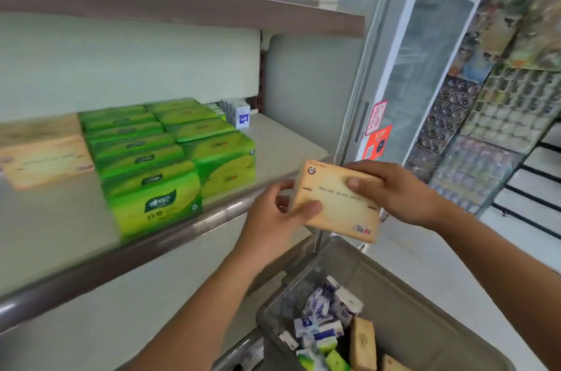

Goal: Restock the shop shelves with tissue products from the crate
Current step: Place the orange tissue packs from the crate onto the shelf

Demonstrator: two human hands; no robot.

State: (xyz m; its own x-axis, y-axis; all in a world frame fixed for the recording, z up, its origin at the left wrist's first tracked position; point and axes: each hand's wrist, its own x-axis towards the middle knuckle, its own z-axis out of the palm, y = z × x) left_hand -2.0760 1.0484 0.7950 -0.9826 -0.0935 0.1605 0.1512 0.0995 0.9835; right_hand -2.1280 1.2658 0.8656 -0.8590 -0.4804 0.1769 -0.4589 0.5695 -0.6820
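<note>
- Tan pack [337,203]: flat tissue pack in tan wrapping, printed face up, a red logo at its near corner. Held in the air between both hands, above the far rim of the crate and just in front of the shelf edge.
- Left hand [273,212]: grasps the pack's left end, thumb on the top face, fingers wrapped behind.
- Right hand [397,191]: grasps the pack's right far edge, thumb on top, fingers curled over the side.
- Crate [403,304]: grey plastic, open, low in view below the hands. Inside: a heap of small white-and-blue packs [321,313], some green ones [328,352] at the bottom, and two more tan packs [362,343] standing on edge at the right.
- Middle shelf [282,143]: pale board with a rounded brown front rail.
- Green packs [158,158]: two rows on the middle shelf, running from front to back; the left row reaches nearer the front edge.
- Tan stock [45,155]: tan packs at the shelf's left end, beside the green rows; blurred.
- Small white boxes [239,114]: a short row at the back of the shelf, behind the green packs.
- Top shelf [182,11]: brown edge; goods on it blurred, not identifiable.
- Glass-door cabinet [425,67]: right of the shelves, red stickers on its frame.
- Hanging rack [501,97]: far right, sheets of small packaged goods.
</note>
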